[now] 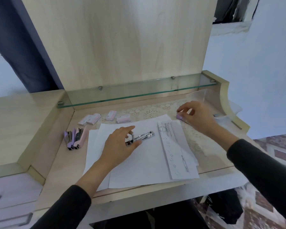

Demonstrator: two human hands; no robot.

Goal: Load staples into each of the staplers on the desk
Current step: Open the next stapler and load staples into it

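Meanwhile the left hand [120, 143] held the opened stapler [144, 136] between thumb and fingers on the papers [147, 162]; the right hand [197, 117] pinched a small purple box [179, 116] with curled fingers.

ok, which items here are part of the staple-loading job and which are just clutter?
Job: open stapler held by left hand; lilac box pinched by right hand; staple boxes at back; two staplers at left.
Lying about: paper sheets; printed sheet; lace mat; glass shelf.
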